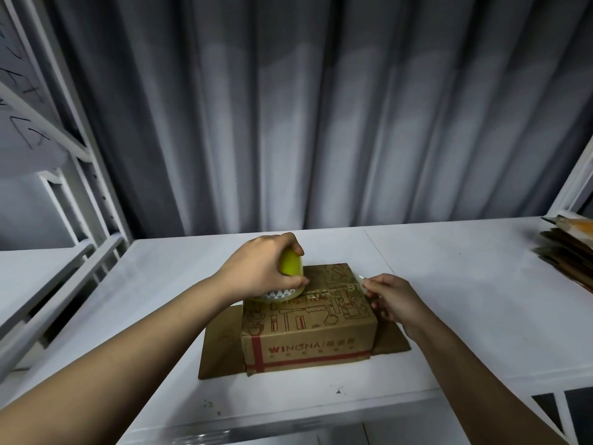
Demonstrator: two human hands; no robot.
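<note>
Room: a grey pleated curtain (pixel 321 107) fills the upper frame; a white table (pixel 449 284) crosses the lower half.
Edges: a white rack (pixel 64 268) stands at the left edge, and a cardboard stack (pixel 564 248) lies at the right edge.
Box (pixel 308 319): it sits on the table at lower centre, with the closed top facing up and the printed side towards me.
Flaps (pixel 221 342): the bottom ones lie splayed flat on the table, left and right of the box.
Seam (pixel 317 292): a dark slit running left to right across the top, along the box's long axis.
Left hand (pixel 256 268): my fingers are curled round the yellow dispenser (pixel 290 263), which sits over the top's left end with its roll touching the cardboard.
Right hand (pixel 391 300): my thumb and fingertips pinch the tape (pixel 362 278) by its free end, at the top's right edge.
Tape run: it is clear and hard to see; it seems to stretch from the roll to my right fingers, over the seam.
Key relation: both hands sit on the seam's line, one at each end, so the strip lies along the long axis; the left hand is nearer the far-left corner and the right hand nearer the right wall.
Step, as I judge it: sealing the top seam, with the strip laid but not yet cut.
Next move needs: the right end pressed down over the edge while the dispenser pulls left, straight along the seam.
Risk: a skewed pull would carry the tape off the slit.
</note>
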